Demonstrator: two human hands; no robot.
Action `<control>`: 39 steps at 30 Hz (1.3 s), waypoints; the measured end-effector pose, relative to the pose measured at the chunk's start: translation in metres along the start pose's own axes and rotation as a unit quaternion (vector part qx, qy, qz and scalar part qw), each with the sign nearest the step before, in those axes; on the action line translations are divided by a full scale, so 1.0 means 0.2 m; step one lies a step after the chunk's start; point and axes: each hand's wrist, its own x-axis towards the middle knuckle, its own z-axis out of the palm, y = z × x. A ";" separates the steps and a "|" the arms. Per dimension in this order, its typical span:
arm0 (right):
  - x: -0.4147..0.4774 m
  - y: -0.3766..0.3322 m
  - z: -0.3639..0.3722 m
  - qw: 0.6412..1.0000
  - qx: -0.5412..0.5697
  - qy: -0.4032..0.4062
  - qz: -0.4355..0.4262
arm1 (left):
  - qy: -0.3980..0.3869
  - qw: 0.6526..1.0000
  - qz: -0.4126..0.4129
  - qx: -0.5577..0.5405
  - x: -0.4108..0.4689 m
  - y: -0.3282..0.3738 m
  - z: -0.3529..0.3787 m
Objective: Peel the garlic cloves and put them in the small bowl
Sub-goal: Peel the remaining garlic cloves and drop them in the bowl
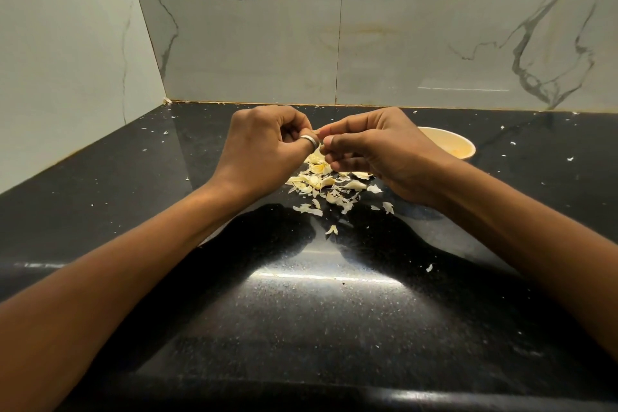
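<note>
— Where is the garlic clove (318, 135)?

— Up off the counter, pinched between both my hands. Only a pale sliver shows between the fingertips, so I can't tell how much skin is left on it.

— How do your hands hold it?

— My left hand (264, 140), with a ring (309, 140) on one finger, curls in from its side, fingers closed on the clove. My right hand (374, 150) meets it from the other side, thumb and forefinger nipping the same small piece. Both are grasping; neither is loose.

— Which way does the clove lie?

— As far as I can judge, its long axis runs across, from one hand toward the other. Too little shows to be sure.

— And the small bowl (448, 144)?

— On the counter to my right, just behind my right hand, which hides part of it. So the right hand is the nearer one. I reckon it should carry the peeled clove, a short way back and to the right.

— What is underneath?

— A pile of peels (321, 181) lies straight below my hands on the black counter (301, 294), with flakes scattered wider. Whether whole cloves lie among them, I can't tell.
</note>
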 end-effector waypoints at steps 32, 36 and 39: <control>0.00 0.01 -0.09 0.741 -0.548 0.152 -0.357 | -0.064 0.992 0.021 0.108 -0.03 0.01 0.04; 0.00 0.01 -0.08 0.738 -0.556 0.148 -0.353 | -0.073 0.992 0.015 0.106 -0.03 0.01 0.04; 0.00 0.01 -0.08 0.733 -0.564 0.147 -0.351 | -0.073 0.993 0.008 0.096 -0.04 0.01 0.05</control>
